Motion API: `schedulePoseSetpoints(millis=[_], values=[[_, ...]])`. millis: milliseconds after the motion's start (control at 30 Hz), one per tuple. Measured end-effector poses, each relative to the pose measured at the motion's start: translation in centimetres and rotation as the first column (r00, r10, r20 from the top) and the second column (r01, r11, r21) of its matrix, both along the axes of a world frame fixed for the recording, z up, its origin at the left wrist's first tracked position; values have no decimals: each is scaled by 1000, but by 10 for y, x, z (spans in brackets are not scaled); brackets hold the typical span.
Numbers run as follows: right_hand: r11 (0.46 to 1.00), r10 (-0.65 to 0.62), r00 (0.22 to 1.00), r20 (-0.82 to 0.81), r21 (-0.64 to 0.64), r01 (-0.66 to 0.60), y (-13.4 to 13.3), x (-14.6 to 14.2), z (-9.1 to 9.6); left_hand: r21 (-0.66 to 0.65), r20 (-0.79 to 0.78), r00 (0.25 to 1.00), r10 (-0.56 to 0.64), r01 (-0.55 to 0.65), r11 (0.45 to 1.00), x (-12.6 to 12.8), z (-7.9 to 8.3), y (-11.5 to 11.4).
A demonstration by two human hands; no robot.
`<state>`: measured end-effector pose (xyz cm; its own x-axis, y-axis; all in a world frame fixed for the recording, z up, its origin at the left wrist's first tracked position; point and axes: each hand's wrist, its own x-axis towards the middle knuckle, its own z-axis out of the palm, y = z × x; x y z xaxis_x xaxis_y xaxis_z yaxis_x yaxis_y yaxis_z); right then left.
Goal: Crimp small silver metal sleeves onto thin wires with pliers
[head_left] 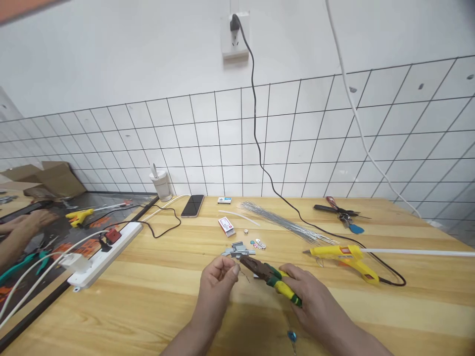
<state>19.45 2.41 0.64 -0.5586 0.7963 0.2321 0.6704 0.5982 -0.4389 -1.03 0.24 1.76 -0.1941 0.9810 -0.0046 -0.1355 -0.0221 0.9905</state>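
Note:
My right hand (pixel 315 301) is wrapped round the yellow and green handles of combination pliers (pixel 265 272). The rusty brown jaws point left, close to my left fingertips. With thumb and forefinger pressed together, my left hand (pixel 218 284) pinches a thin twisted wire (pixel 245 273), whose end shows by the jaws. Whether the jaws grip the wire, I cannot tell. Just beyond my hands lie grey metal pieces (pixel 239 249) and several small coloured charms (pixel 260 244). A blue gem (pixel 292 336) on a thin wire lies below my right hand.
A bundle of straight metal wires (pixel 285 222) lies behind. At right are a yellow glue gun (pixel 345 254) with its black cord and some dark-handled tools (pixel 339 212). A small box (pixel 226 226), a phone (pixel 193 205) and a power strip (pixel 107 254) sit left. Another person's hand (pixel 39 220) is far left.

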Motion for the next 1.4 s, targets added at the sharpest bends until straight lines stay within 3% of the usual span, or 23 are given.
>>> schedulePoseSetpoints(millis=[100,200,300,400,467,567,600,667,767,967,1100,1167,1267,1300,1400], values=[[997,-34,999,-7,-72,34,-2,-4,0,214,-320,942,100,-30,976,-3,-2,1],[991,-59,998,-23,-119,56,-5,-6,-1,430,-567,794,222,55,901,-8,-6,3],[982,-89,994,-60,-170,78,-8,-7,-1,534,-661,678,322,123,837,-12,-9,6],[969,-116,991,-65,-228,99,-10,-9,2,543,-659,680,322,134,829,-14,-10,8],[967,-115,992,-47,-234,100,-11,-8,5,474,-590,768,250,79,877,-13,-9,9],[983,-64,998,-26,-173,59,-8,-3,5,195,-305,951,51,10,981,-11,-7,12],[989,-44,999,-19,-142,41,-6,0,3,94,-169,985,-14,30,995,-11,-7,13],[997,-26,1000,0,-74,26,-1,7,-2,-39,106,987,-121,126,991,-11,-9,15],[997,-49,999,22,54,48,8,18,-10,-78,339,920,-194,233,969,-13,-11,18],[948,-53,998,-40,311,62,22,33,-14,-61,455,863,-221,278,959,-15,-2,15],[932,-56,997,45,360,37,24,35,-13,-53,538,797,-274,356,933,-15,2,12],[935,-23,997,72,354,-4,21,32,-11,-44,666,666,-337,486,873,-16,1,10],[937,42,996,83,342,-68,15,27,-6,8,843,375,-385,708,707,-19,-3,8],[937,58,994,89,340,-85,13,26,-4,17,867,318,-385,752,659,-19,-5,7],[935,94,989,115,332,-127,9,23,2,-3,878,279,-390,817,577,-18,-7,6]])
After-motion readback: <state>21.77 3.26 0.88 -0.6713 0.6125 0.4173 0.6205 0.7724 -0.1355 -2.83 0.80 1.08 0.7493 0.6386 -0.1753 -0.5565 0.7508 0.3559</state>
